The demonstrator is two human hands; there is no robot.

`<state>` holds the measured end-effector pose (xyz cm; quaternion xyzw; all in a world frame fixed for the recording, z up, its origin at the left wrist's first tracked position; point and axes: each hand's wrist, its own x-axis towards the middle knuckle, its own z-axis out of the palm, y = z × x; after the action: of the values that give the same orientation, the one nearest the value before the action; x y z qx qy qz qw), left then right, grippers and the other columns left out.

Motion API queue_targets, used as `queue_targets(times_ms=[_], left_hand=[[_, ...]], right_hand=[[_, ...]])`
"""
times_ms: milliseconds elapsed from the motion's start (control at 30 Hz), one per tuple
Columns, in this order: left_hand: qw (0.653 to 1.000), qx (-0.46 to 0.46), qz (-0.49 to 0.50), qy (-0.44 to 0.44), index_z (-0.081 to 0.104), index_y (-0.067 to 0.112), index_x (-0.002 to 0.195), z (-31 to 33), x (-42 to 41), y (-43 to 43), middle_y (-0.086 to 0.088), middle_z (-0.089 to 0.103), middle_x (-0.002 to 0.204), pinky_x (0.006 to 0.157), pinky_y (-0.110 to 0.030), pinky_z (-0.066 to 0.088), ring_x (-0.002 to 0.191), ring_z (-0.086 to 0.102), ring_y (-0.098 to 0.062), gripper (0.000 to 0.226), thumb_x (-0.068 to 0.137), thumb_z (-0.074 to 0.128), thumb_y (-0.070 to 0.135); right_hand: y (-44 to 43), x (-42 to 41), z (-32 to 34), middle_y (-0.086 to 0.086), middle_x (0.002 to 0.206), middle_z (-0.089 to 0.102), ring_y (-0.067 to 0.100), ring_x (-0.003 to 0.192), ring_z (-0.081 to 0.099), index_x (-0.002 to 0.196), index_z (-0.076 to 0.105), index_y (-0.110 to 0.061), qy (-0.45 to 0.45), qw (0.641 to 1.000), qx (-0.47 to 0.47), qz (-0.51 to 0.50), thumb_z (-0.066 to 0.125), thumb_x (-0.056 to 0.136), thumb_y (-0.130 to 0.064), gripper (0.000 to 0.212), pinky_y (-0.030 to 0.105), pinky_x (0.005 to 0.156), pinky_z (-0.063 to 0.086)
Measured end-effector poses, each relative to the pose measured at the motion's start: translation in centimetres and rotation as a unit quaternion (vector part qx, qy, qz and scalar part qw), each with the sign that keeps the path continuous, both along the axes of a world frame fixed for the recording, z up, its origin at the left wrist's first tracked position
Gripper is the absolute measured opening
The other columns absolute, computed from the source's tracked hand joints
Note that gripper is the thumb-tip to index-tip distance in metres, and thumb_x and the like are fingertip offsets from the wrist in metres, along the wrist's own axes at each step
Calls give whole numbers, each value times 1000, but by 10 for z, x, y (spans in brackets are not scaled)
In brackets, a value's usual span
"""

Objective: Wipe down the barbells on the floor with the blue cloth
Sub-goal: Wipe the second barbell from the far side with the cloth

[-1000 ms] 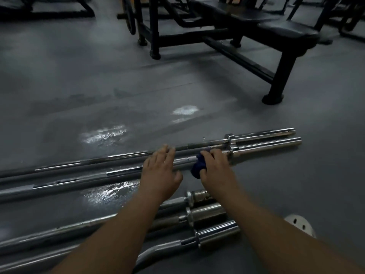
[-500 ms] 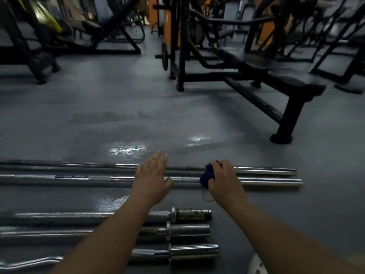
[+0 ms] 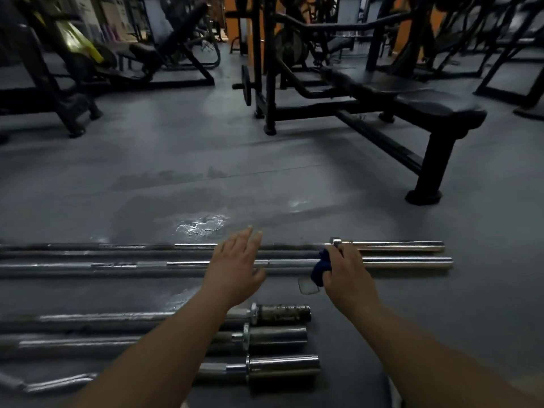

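Note:
Two long chrome barbells lie side by side across the grey floor, the far barbell (image 3: 397, 246) and the near long barbell (image 3: 406, 262). Closer to me lie three shorter bars: one with a dark sleeve (image 3: 282, 313), a middle bar (image 3: 276, 334) and a curl bar (image 3: 282, 367). My right hand (image 3: 347, 275) grips the bunched blue cloth (image 3: 322, 267) against the near long barbell, just left of its sleeve. My left hand (image 3: 235, 267) hovers with straight fingers over the two long bars, holding nothing.
A black weight bench (image 3: 412, 101) on a rack stands behind the bars at right, its foot (image 3: 424, 197) near the far barbell's end. More gym machines (image 3: 73, 69) fill the back left. A wet shiny patch (image 3: 201, 226) marks the floor beyond the bars.
My left hand has lifted off the long bars and its fingers now point up and away. My right hand stays with the cloth near the sleeve. My head has tilted up, showing more of the room.

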<state>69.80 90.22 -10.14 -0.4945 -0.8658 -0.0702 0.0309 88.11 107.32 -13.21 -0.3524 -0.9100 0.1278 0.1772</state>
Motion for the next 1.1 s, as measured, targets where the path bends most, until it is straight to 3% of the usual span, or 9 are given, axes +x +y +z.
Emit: queue_targets(times_ms=[167, 300, 533, 667, 800, 967, 1100], left_hand=[[999, -36, 8, -5, 6, 23, 158, -33, -50, 49, -2, 6, 166, 121, -42, 13, 150, 13, -23, 80, 94, 47, 51], [995, -40, 42, -85, 13, 23, 157, -84, -77, 97, -3, 14, 165, 120, -43, 18, 149, 18, -25, 76, 94, 46, 50], [983, -138, -26, -119, 17, 23, 157, -176, -107, 142, -2, 15, 164, 121, -42, 17, 149, 17, -21, 76, 92, 48, 48], [981, -147, -23, -126, 23, 23, 155, -208, -123, 151, -3, 19, 164, 119, -42, 17, 148, 22, -22, 74, 89, 51, 44], [976, -163, -24, -143, 22, 22, 155, -232, -134, 160, -2, 19, 164, 119, -42, 17, 148, 22, -21, 75, 90, 50, 45], [971, -181, -18, -155, 20, 23, 156, -259, -134, 162, -1, 27, 159, 121, -44, 9, 147, 21, -20, 85, 79, 36, 57], [977, -156, 0, -147, 20, 24, 155, -279, -130, 159, -4, 28, 156, 120, -51, 3, 146, 19, -24, 85, 79, 39, 56]], right_hand=[[41, -34, -38, 2, 135, 37, 21, 123, 38, 140, 44, -17, -32, 998, -39, -31, 53, 90, -21, 51, 36, 88, 50], [69, -64, -79, 2, 137, 35, 21, 125, 36, 142, 42, -17, -53, 994, -76, -50, 52, 90, -18, 52, 35, 86, 47], [112, -90, -147, 3, 139, 35, 20, 124, 35, 142, 40, -18, -112, 977, -150, -103, 48, 92, -8, 52, 32, 92, 40], [130, -113, -179, 7, 137, 37, 23, 123, 35, 139, 45, -15, -110, 972, -177, -112, 49, 89, -6, 50, 34, 90, 41], [146, -136, -204, 8, 133, 41, 26, 122, 41, 137, 49, -11, -73, 979, -163, -102, 50, 86, -5, 52, 37, 92, 45], [166, -143, -222, 9, 136, 47, 26, 123, 43, 138, 49, -8, -64, 981, -126, -132, 48, 89, -6, 49, 38, 102, 41], [157, -152, -245, 13, 125, 60, 30, 115, 54, 130, 59, -6, -67, 988, -95, -103, 40, 88, -19, 48, 45, 101, 45]])
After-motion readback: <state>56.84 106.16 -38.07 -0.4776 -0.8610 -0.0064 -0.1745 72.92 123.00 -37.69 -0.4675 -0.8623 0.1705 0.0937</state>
